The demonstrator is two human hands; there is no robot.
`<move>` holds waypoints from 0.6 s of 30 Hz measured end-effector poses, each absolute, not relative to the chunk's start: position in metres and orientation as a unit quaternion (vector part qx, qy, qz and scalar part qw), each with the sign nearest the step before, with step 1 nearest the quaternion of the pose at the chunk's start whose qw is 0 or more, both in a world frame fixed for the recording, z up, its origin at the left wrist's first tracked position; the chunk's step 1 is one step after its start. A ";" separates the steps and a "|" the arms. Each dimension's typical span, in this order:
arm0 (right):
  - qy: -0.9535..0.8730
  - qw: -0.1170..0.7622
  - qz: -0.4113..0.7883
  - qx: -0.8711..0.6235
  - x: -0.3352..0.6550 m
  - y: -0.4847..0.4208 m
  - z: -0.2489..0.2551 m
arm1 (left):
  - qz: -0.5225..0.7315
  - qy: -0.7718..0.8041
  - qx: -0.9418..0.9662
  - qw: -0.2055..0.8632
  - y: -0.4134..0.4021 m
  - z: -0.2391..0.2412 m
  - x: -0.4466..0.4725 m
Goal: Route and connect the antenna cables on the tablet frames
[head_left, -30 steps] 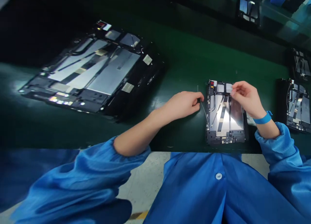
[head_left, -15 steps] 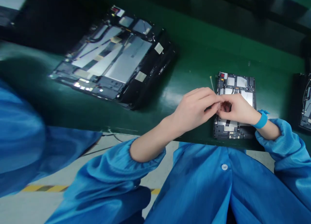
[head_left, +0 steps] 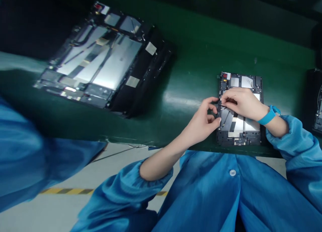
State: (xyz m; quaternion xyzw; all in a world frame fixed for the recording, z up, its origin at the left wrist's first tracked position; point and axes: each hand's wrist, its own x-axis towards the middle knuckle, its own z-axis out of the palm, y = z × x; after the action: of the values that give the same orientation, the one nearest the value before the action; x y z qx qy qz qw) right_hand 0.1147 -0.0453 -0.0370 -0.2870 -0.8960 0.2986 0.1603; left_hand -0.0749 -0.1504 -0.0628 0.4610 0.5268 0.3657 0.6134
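A small opened tablet, its silver plate and black flex cables showing, lies on the green bench right in front of me. My left hand curls around the tablet's left edge, thumb and forefinger touching the frame. My right hand, with a blue wristband, lies across the tablet's upper half. Its fingertips press down near the upper left corner. Whatever is under those fingertips is hidden. No thin tool shows in either hand.
A larger opened tablet lies tilted at the back left of the green bench. Another opened device is cut off at the right edge. A blue sleeve fills the left foreground. The bench's front edge runs just below my hands.
My hands came together over the tablet, then the left hand dropped to its left edge. The right hand moved to its upper left. The thin stick seen by my left hand is gone from view.
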 end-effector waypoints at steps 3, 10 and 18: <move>-0.892 0.156 0.307 -0.294 0.113 -0.039 -0.039 | 0.371 0.542 0.442 0.611 -0.149 -0.063 -0.072; -0.880 0.174 0.324 -0.301 0.112 -0.037 -0.043 | 0.385 0.579 0.427 0.578 -0.132 -0.061 -0.071; -0.877 0.184 0.324 -0.303 0.106 -0.040 -0.049 | 0.400 0.539 0.439 0.597 -0.123 -0.063 -0.081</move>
State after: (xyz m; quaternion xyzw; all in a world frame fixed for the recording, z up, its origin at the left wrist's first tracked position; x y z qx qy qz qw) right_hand 0.1058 -0.0396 -0.0493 -0.3029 -0.8773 0.3235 0.1843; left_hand -0.0807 -0.1234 -0.0630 0.4393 0.5392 0.4005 0.5966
